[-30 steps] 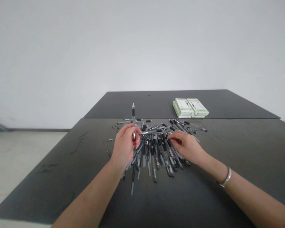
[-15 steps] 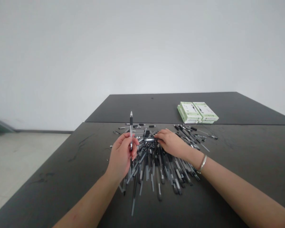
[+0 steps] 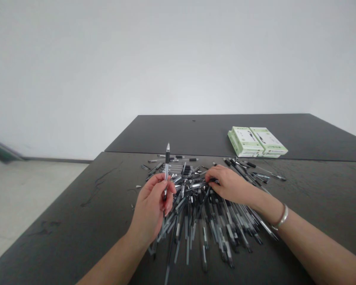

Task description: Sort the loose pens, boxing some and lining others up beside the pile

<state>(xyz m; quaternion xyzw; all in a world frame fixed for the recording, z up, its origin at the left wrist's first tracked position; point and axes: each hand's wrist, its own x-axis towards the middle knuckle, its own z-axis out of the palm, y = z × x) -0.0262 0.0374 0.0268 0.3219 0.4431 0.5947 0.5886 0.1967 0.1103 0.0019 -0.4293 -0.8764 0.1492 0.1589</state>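
A big heap of black and clear pens (image 3: 207, 213) lies spread on the dark table (image 3: 314, 206). My left hand (image 3: 152, 206) is closed round one pen (image 3: 166, 166), held upright with its tip pointing up, just left of the heap. My right hand (image 3: 230, 184) rests on the top of the heap with its fingers pinched on a dark pen part (image 3: 213, 180). A silver bangle (image 3: 280, 218) sits on my right wrist.
Two green and white boxes (image 3: 256, 141) lie side by side at the back right, on a second dark table (image 3: 195, 134) pushed against the near one. Loose small pen parts (image 3: 154, 162) are scattered behind the heap. A white wall stands behind; pale floor lies left.
My right hand has drawn back from the heap's left middle towards the right, pinching a dark part. The upright pen in my left hand has barely shifted. The view has tilted a little.
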